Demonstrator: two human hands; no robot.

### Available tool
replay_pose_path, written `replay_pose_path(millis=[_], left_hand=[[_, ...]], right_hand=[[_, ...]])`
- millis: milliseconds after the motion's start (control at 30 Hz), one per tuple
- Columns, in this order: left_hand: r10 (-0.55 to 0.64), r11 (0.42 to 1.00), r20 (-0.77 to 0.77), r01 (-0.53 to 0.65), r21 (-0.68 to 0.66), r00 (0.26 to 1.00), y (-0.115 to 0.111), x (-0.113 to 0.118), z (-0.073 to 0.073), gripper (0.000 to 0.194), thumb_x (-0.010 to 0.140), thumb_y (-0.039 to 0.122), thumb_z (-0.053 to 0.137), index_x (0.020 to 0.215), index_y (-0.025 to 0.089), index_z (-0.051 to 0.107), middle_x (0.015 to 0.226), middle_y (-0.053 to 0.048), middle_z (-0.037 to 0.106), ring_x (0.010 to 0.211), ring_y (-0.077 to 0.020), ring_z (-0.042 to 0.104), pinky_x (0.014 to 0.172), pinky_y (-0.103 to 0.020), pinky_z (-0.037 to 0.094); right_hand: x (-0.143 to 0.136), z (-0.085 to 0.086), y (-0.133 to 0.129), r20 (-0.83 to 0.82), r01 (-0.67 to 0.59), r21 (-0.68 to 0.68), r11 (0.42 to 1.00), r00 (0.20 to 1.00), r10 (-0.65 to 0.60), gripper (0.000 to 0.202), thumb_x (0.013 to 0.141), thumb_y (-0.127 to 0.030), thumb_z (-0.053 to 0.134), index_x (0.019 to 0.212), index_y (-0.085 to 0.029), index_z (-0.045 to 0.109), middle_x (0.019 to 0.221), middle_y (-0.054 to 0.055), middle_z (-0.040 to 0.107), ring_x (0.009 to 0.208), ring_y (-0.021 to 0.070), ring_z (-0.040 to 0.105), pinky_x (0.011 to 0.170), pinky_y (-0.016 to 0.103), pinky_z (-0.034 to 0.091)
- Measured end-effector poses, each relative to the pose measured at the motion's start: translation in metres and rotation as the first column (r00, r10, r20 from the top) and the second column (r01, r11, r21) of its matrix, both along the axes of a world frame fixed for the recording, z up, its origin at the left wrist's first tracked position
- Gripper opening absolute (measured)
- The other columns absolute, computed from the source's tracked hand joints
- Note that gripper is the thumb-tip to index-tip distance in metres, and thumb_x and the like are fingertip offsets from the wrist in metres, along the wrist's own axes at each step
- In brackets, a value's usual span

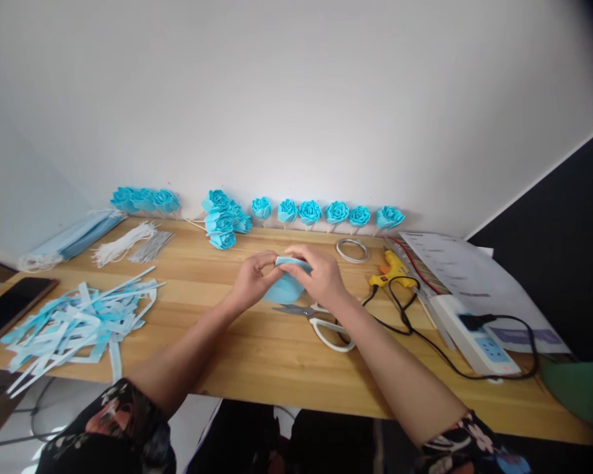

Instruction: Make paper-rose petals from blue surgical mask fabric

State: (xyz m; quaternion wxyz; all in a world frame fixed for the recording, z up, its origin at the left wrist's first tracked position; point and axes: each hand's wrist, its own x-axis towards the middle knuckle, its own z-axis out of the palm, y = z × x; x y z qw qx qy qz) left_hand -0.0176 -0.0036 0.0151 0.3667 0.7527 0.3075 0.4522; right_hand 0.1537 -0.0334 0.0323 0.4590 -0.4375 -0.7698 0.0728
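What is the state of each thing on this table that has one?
Blue sheet: bent, held by left hand and right hand
Scissors: handles apart
Phone: screen dark
Glue gun: lying down
Power strip: plug in, red light on
Wire: coiled
Cut strips: heaped
Masks: stacked
Flowers: open

Single head-worn cam, looks forward and down over the wooden surface [257, 359] from the wearer's side. Forearms close below, wall [277, 99] beyond fills the upper part. One view only, nothing shared.
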Motion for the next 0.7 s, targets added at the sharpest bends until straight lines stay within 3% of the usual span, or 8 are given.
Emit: replay_pose_path(millis=[133, 200, 267, 467, 600, 700], left_hand=[[0.097, 0.980, 0.193, -0.059, -0.191, 0.976, 0.000, 0.000, -0.001, 0.030, 0.082, 0.043, 0.063, 0.075, 0.015, 0.068, 0.075, -0.003, 0.064, 0.075, -0.0172, 0.058, 0.072, -0.028, 0.045], [0.120, 0.964, 0.259, -0.050, -0.262, 0.958, -0.001, 0.000, 0.002, 0.030, 0.080, 0.045, 0.065, 0.079, 0.015, 0.069, 0.076, -0.003, 0.065, 0.076, -0.0176, 0.058, 0.073, -0.029, 0.046], [0.133, 0.953, 0.319, -0.034, -0.300, 0.938, -0.002, 0.001, 0.005, 0.030, 0.078, 0.045, 0.068, 0.082, 0.015, 0.070, 0.075, -0.002, 0.066, 0.075, -0.0171, 0.058, 0.073, -0.028, 0.046], [0.229, 0.945, 0.425, -0.096, -0.312, 0.876, 0.001, 0.002, 0.002, 0.031, 0.081, 0.046, 0.064, 0.090, 0.016, 0.069, 0.079, -0.001, 0.065, 0.074, -0.0142, 0.055, 0.072, -0.025, 0.044], [0.336, 0.927, 0.420, -0.217, -0.307, 0.843, 0.003, 0.001, -0.004, 0.030, 0.086, 0.046, 0.057, 0.091, 0.017, 0.064, 0.076, 0.000, 0.059, 0.070, -0.0126, 0.050, 0.068, -0.023, 0.041], [0.403, 0.908, 0.359, -0.320, -0.270, 0.842, 0.003, 0.001, -0.006, 0.029, 0.089, 0.045, 0.053, 0.087, 0.017, 0.060, 0.078, 0.001, 0.055, 0.072, -0.0125, 0.048, 0.069, -0.023, 0.040]], right_hand=[[-0.001, 0.002, 0.003, -0.263, -0.097, -0.368, 0.925, 0.965, -0.003, 0.036, 0.080, -0.048, 0.065, 0.099, -0.018, 0.066, 0.084, 0.003, 0.069, 0.073, 0.0164, 0.062, 0.063, 0.024, 0.046], [-0.004, -0.003, 0.005, -0.282, -0.122, -0.466, 0.876, 0.959, -0.016, 0.033, 0.078, -0.046, 0.064, 0.089, -0.016, 0.068, 0.081, 0.003, 0.069, 0.071, 0.0170, 0.062, 0.061, 0.025, 0.045], [-0.007, -0.008, 0.006, -0.214, -0.068, -0.522, 0.850, 0.975, -0.053, 0.029, 0.077, -0.044, 0.063, 0.077, -0.015, 0.067, 0.072, 0.002, 0.067, 0.065, 0.0164, 0.059, 0.057, 0.024, 0.042], [-0.015, -0.014, 0.004, 0.066, 0.111, -0.463, 0.879, 0.994, -0.091, 0.018, 0.075, -0.036, 0.063, 0.069, -0.018, 0.062, 0.066, 0.001, 0.064, 0.059, 0.0144, 0.053, 0.054, 0.023, 0.033], [-0.024, -0.016, 0.002, 0.159, 0.118, -0.416, 0.902, 0.986, -0.055, 0.020, 0.076, -0.033, 0.063, 0.063, -0.019, 0.057, 0.066, 0.001, 0.063, 0.060, 0.0141, 0.053, 0.055, 0.024, 0.029], [-0.033, -0.018, -0.003, 0.133, 0.067, -0.459, 0.886, 0.991, -0.006, 0.022, 0.077, -0.033, 0.064, 0.062, -0.018, 0.056, 0.064, 0.001, 0.061, 0.059, 0.0131, 0.051, 0.055, 0.024, 0.029]])
